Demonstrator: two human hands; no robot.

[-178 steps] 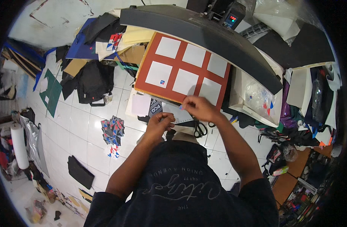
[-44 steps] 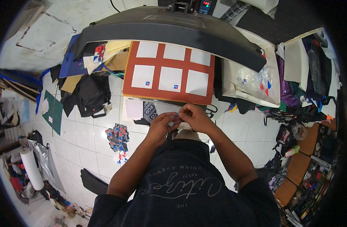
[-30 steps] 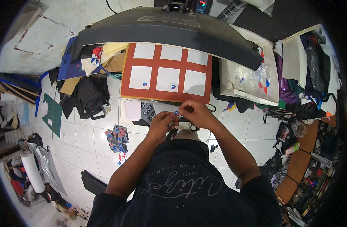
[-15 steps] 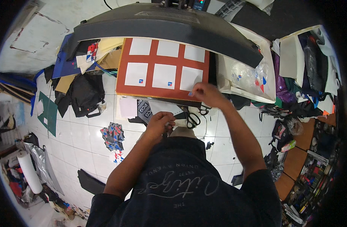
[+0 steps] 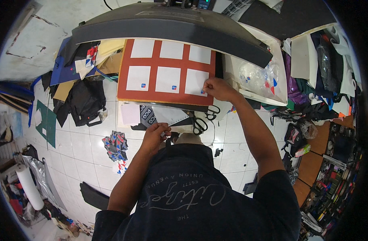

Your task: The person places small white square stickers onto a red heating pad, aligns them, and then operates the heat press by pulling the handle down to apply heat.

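Several white rectangular pieces [image 5: 167,79] lie in rows on the reddish-brown pad [image 5: 153,80] of a heat press. Small blue-and-red labels [image 5: 174,87] sit at the lower right of the near left and near middle pieces. Over the lower right corner of the near right piece [image 5: 195,78], my right hand [image 5: 219,89] pinches another small blue label [image 5: 202,91] between its fingertips, low against the piece. My left hand [image 5: 155,137] is closed in front of the press, its fingers round something small and pale that I cannot make out.
The press's dark upper plate [image 5: 172,30] arches over the pad's far side. Black scissors [image 5: 199,125] lie just before the pad's near edge. A white tray [image 5: 268,101] with plastic bags stands to the right. A black bag [image 5: 87,98] and a patterned pile [image 5: 115,145] are at left.
My right hand has brought the blue label onto the corner of the near right piece. My left hand stays closed near my body. The whole view has shifted slightly.
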